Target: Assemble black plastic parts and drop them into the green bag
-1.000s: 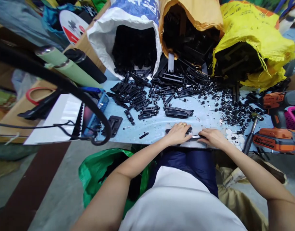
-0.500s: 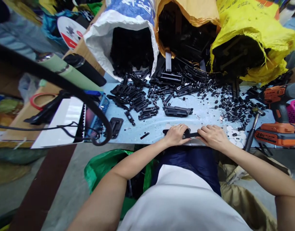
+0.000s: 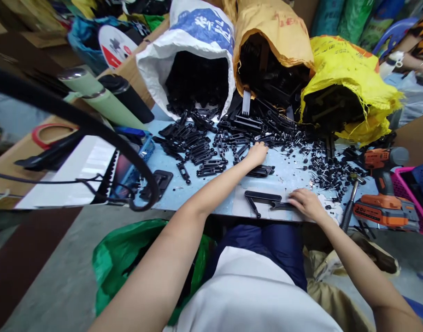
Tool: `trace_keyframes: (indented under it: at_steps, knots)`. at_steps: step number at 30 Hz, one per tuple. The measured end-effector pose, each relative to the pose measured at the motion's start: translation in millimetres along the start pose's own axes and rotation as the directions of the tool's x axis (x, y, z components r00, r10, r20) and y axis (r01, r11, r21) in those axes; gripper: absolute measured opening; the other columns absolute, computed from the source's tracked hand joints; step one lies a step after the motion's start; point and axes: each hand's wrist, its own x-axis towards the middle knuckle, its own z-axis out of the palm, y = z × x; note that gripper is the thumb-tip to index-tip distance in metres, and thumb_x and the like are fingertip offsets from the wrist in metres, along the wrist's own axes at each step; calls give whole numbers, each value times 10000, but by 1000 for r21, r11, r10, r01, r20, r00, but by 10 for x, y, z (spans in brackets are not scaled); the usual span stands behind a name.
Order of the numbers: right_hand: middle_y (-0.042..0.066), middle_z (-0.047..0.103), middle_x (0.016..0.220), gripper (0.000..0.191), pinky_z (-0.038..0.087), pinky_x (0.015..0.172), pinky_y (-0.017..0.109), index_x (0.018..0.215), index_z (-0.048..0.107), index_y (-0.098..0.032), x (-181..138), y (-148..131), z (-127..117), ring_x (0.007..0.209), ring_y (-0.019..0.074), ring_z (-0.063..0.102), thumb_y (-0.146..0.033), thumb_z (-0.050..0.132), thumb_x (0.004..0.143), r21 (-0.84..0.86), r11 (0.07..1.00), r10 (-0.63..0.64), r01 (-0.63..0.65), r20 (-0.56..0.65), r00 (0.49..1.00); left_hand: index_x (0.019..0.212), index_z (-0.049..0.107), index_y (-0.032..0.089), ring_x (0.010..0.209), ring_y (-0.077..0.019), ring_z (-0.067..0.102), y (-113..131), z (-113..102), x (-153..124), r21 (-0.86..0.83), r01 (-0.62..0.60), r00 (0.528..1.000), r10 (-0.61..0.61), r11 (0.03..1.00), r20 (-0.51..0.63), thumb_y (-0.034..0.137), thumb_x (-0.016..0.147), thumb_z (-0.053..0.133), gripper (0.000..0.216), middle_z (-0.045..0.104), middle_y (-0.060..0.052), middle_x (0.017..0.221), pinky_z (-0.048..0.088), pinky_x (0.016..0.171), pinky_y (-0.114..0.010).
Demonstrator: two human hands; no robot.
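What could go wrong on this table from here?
The angled black part lies near the front edge of the table, so a bump might knock it off. The loose pins are scattered and could roll or stray among the black pieces. The hammer's handle reaches about to the edge, where it might be knocked down.

The left arm reaches far forward and inward, nearly straight, with a slight bend at the elbow. Its hand is palm down, back uppermost. The right arm is more bent, its forearm angled inward, and that hand lies lower and closer to the torso, fingers pointing leftward. Both palms are hidden, so their grip is hard to judge.
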Motion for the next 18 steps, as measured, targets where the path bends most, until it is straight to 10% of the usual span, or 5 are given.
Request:
trace_keyframes:
  at_steps: [5,10,18]
  knots:
    - [138,616,1009,311,432,779,343,1059,586,-142,755,318,-78,952,243,537,-282,356,905,-83,956,275,-283,-94,957,1007,580,40,985,-232,567,-53,-60,70,-29,10,999,-11,1000,-45,58,837,435,224,597,-173,1037,433,853,-324]
    - [149,603,1010,317,398,754,352,1042,595,-139,1420,474,13,943,263,511,-110,357,835,-217,932,301,-292,7,954,873,626,140,802,-160,622,-197,59,-650,-323,-171,888,3,931,-460,211,849,529,123,667,-62,852,481,752,-266]
    - [99,602,929,204,450,703,333,931,612,-176,1085,368,27,772,205,560,-257,447,844,126,980,172,-154,-146,974,793,626,148,656,-122,634,-344,525,-1596,-310,-278,717,-19,909,-697,261,883,487,201,680,-48,755,516,632,-223]
